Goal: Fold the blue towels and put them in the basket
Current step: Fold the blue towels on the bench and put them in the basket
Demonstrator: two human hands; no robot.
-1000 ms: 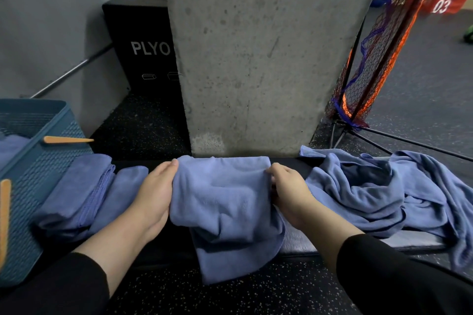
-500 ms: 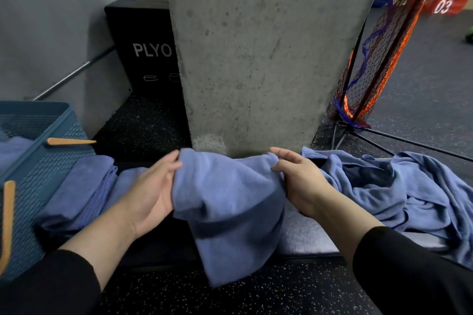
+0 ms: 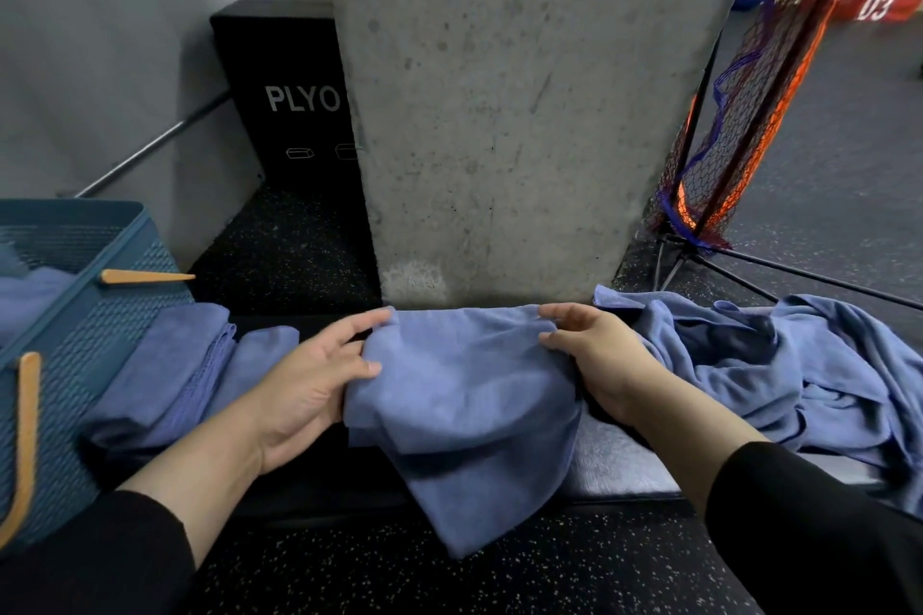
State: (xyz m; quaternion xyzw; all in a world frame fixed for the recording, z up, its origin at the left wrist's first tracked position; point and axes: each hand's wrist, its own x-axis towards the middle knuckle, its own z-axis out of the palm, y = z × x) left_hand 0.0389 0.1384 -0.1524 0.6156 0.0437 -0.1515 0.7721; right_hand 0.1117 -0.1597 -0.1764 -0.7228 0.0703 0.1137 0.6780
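**PLYO box, 03 sign, towel held in both hands**

Behind the concrete pillar (image 3: 504, 115) a black box (image 3: 279, 80) reads "PLYO"; a red sign (image 3: 876, 5) far right reads "03". Your left hand (image 3: 309, 385) and right hand (image 3: 594, 360) each pinch a top corner of the blue towel (image 3: 464, 415), which drapes over the table (image 3: 614, 464) edge. Folded towels (image 3: 185, 365) lie beside the basket (image 3: 80, 315); the unfolded pile (image 3: 799, 365) sits right.
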